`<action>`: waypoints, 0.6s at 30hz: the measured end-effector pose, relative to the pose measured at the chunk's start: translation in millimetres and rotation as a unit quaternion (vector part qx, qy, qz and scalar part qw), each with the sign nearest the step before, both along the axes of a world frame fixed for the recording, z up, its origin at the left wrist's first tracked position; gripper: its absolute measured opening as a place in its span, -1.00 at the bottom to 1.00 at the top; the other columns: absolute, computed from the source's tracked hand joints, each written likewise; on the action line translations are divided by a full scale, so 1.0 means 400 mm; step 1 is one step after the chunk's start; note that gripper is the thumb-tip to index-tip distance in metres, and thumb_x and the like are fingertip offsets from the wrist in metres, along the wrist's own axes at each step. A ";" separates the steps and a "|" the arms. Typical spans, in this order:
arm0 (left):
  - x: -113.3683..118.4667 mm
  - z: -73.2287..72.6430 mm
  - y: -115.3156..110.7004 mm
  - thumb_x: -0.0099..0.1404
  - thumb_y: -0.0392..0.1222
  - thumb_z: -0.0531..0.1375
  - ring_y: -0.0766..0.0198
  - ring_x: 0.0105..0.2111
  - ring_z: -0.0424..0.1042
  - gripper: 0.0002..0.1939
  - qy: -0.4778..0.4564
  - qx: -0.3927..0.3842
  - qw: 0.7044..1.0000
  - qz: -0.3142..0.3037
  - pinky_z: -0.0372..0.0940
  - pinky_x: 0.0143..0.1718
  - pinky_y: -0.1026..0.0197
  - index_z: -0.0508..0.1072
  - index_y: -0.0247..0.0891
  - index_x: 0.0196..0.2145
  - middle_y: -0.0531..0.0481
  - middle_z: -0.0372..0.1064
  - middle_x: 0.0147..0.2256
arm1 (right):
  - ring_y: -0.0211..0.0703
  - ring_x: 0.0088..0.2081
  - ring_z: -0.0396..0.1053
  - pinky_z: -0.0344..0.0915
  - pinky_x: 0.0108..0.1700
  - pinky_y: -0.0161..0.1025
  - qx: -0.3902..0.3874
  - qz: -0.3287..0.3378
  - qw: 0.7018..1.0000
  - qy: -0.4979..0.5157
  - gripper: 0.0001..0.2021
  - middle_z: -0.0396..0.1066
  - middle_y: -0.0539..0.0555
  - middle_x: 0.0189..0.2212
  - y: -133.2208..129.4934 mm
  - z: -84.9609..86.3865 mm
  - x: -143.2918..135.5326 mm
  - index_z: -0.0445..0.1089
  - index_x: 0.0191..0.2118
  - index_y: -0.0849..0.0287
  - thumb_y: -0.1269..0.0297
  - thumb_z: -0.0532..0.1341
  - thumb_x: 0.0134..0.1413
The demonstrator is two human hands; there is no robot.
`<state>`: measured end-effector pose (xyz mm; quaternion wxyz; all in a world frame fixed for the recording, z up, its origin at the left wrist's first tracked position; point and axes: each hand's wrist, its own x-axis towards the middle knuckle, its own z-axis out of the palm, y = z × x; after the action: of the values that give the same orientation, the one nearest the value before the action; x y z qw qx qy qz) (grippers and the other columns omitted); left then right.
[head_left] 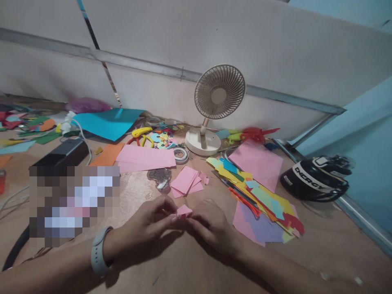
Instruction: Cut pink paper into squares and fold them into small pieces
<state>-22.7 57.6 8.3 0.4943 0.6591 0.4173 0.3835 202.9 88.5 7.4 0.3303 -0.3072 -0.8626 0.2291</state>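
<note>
A small folded piece of pink paper (184, 210) is pinched between the fingertips of both hands, above the table (180, 269). My left hand (153, 220), with a grey watch band on its wrist, holds the paper's left side, fingers closed. My right hand (212, 226) grips its right side, fingers curled and partly hidden behind the hand. Just beyond the hands lies a stack of pink paper rectangles (185, 181), with small pink scraps (204, 178) to its right.
A white fan (203, 141) stands at the back centre. Coloured papers and scissors (249, 206) lie at the right, near a black bottle (315, 178). Pink sheets (147, 158), tape rolls (180, 155) and yellow-handled scissors (141, 131) lie beyond the left hand. A blurred patch covers the left.
</note>
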 end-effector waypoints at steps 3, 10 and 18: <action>0.008 -0.010 -0.005 0.40 -0.06 0.21 0.24 -0.28 0.53 -0.81 -0.046 -0.005 0.999 -0.005 0.46 -0.29 0.22 0.36 -0.18 -0.12 -0.05 0.51 -0.23 | -0.13 -0.27 0.43 0.33 -0.18 -0.17 -0.006 -0.005 1.000 0.026 -0.83 0.51 0.06 -0.33 -0.006 0.003 -0.001 0.46 -0.18 0.09 0.19 0.15 0.35; -0.001 0.018 0.038 0.43 -0.11 0.16 0.14 -0.20 0.54 -0.78 0.073 0.174 0.981 -0.048 0.42 -0.12 0.10 0.46 -0.17 -0.02 -0.07 0.56 -0.19 | -0.14 -0.29 0.47 0.36 -0.23 -0.19 0.050 0.034 0.998 0.009 -0.85 0.53 0.07 -0.32 0.033 -0.023 0.007 0.44 -0.12 0.09 0.29 0.12 0.36; 0.003 0.000 0.080 0.41 -0.34 0.06 0.10 -0.08 0.48 -0.71 0.315 0.340 0.885 -0.047 0.39 -0.05 0.03 0.42 -0.21 0.03 -0.13 0.48 -0.02 | -0.07 -0.34 0.39 0.28 -0.13 -0.04 0.274 0.015 0.952 -0.133 -0.73 0.51 0.13 -0.36 0.060 -0.039 0.015 0.46 -0.12 0.13 0.50 0.03 0.34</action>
<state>-21.6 89.6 8.4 0.1000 0.8915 0.3638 0.2509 209.0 112.5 -8.2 0.2801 -0.2196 -0.9329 -0.0542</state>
